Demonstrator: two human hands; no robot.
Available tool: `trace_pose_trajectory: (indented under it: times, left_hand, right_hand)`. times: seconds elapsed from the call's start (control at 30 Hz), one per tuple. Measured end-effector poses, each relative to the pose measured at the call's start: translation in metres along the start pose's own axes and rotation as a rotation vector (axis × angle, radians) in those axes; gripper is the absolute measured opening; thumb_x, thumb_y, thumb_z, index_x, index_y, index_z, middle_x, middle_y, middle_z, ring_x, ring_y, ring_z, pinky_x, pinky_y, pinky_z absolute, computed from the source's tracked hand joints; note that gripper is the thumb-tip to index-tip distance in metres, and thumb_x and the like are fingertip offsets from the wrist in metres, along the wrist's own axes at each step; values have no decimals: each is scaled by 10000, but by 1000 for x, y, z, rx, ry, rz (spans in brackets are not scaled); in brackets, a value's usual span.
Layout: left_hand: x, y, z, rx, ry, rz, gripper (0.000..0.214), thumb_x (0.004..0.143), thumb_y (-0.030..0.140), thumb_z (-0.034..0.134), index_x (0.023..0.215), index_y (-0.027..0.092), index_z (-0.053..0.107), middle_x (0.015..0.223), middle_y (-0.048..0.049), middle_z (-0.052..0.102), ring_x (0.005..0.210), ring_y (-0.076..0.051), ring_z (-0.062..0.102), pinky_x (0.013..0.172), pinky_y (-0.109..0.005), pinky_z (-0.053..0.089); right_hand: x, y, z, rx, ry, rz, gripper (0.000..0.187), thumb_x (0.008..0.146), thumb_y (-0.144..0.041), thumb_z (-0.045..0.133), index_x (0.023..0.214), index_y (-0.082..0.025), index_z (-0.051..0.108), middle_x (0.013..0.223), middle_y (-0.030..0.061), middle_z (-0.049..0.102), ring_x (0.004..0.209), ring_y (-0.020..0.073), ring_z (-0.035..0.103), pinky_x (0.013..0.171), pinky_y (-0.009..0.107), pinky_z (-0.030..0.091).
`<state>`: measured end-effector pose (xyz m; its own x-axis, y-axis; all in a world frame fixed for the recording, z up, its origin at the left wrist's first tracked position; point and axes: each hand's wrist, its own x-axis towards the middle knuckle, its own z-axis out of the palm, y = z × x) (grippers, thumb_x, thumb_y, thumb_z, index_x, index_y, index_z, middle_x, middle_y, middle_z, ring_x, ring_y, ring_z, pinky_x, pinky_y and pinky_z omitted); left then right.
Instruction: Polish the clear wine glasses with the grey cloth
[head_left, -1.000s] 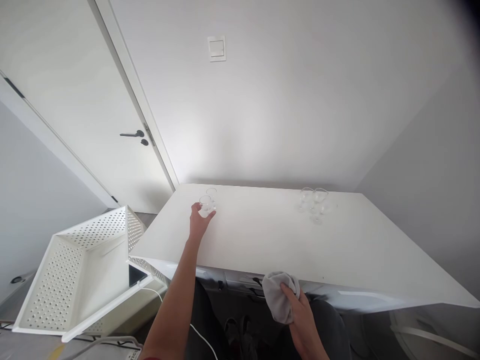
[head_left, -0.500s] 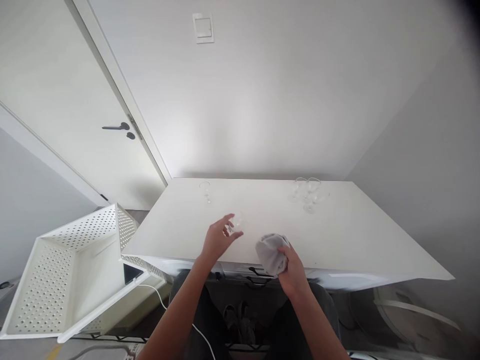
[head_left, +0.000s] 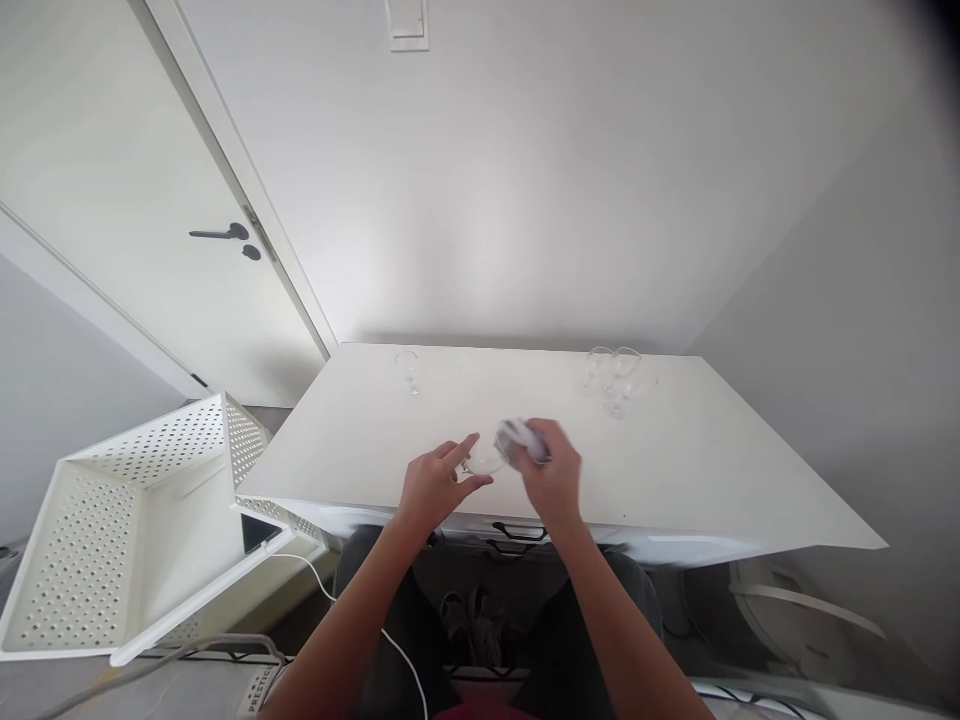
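Note:
My left hand point(head_left: 437, 484) holds a clear stemmed glass point(head_left: 486, 455) over the near edge of the white table point(head_left: 697, 470). My right hand point(head_left: 553, 476) is closed on a grey cloth point(head_left: 517, 439), which is pressed against the mouth of that glass. Both hands meet at the table's front middle. One more clear glass point(head_left: 406, 367) stands alone at the far left of the table. A small group of clear glasses point(head_left: 613, 375) stands at the far right.
A white perforated basket point(head_left: 127, 520) lies tilted on the floor to the left, with a white cable point(head_left: 322, 590) beside it. A white door with a dark handle point(head_left: 221, 233) is behind it. My legs are under the table.
My left hand lifted a glass from the far left of the table and brought it toward me. My right hand rose with the cloth from below the table edge up to the glass.

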<state>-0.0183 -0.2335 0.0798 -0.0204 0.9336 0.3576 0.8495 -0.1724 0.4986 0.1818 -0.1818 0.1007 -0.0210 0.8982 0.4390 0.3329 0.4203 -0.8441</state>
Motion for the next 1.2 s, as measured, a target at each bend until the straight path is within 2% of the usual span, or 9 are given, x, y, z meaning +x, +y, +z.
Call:
trace_pose_trajectory:
  times: [0.1, 0.27, 0.4, 0.6, 0.73, 0.83, 0.93, 1.07, 1.2]
  left_hand:
    - [13, -13, 10, 72, 12, 38, 570, 880, 578, 673, 1393, 335, 616, 996, -51, 737, 630, -160, 618, 594, -295, 419]
    - [44, -34, 30, 258, -52, 346, 458, 935, 344, 667, 1387, 326, 596, 1043, -82, 728, 819, -204, 680, 743, -333, 424]
    - [70, -46, 49, 325, -10, 530, 457, 933, 155, 637, 1358, 320, 598, 1093, -75, 732, 864, -196, 678, 850, -378, 393]
    - [93, -73, 72, 168, 94, 374, 446, 866, 435, 758, 1270, 276, 658, 971, -62, 764, 918, -227, 677, 940, -412, 411]
    - [92, -90, 76, 102, 161, 268, 183, 917, 391, 703, 1018, 239, 725, 841, -52, 733, 894, -211, 647, 838, -361, 448]
    - [89, -94, 77, 47, 165, 201, 196, 1000, 337, 570, 925, 222, 710, 789, -39, 696, 822, -173, 617, 731, -306, 447]
    - [88, -95, 78, -1, 99, 140, 140, 969, 337, 609, 958, 223, 692, 778, -15, 675, 756, -146, 606, 640, -271, 425]
    - [88, -97, 77, -69, 54, 82, 95, 901, 289, 682, 969, 222, 672, 762, 3, 658, 700, -133, 595, 654, -265, 450]
    - [89, -101, 73, -201, 63, 53, 80, 856, 266, 726, 891, 219, 671, 715, 13, 633, 659, -128, 574, 649, -266, 473]
  right_hand:
    - [1, 10, 7, 167, -350, 90, 320, 946, -445, 536, 1168, -229, 616, 1057, 71, 687, 889, 221, 618, 762, 325, 496]
    - [7, 53, 11, 260, -557, 222, 527, 856, -394, 662, 1308, -258, 430, 864, -23, 624, 721, 157, 526, 690, 288, 437]
    - [23, 85, 18, 512, -668, 335, 778, 810, -372, 748, 1461, -309, 326, 892, -13, 638, 787, 175, 570, 750, 311, 456]
    - [58, 109, 40, 696, -530, 415, 636, 794, -490, 782, 1337, -301, 512, 885, 10, 649, 763, 179, 566, 667, 278, 435]
    - [78, 116, 48, 732, -496, 433, 556, 785, -481, 793, 1255, -293, 566, 812, -10, 610, 709, 159, 527, 619, 255, 402]
    - [90, 118, 50, 731, -551, 420, 511, 807, -480, 764, 1248, -299, 580, 829, -4, 620, 722, 167, 538, 624, 259, 404]
    - [97, 122, 51, 706, -590, 350, 560, 816, -486, 744, 1310, -307, 548, 869, 6, 643, 744, 180, 561, 651, 274, 425]
    - [96, 126, 52, 523, -594, 152, 747, 732, -361, 807, 1402, -299, 483, 1001, 36, 658, 856, 216, 600, 740, 311, 472]
    - [90, 125, 54, 282, -665, -28, 551, 774, -248, 696, 1311, -279, 575, 1096, 40, 652, 897, 223, 602, 804, 346, 472]
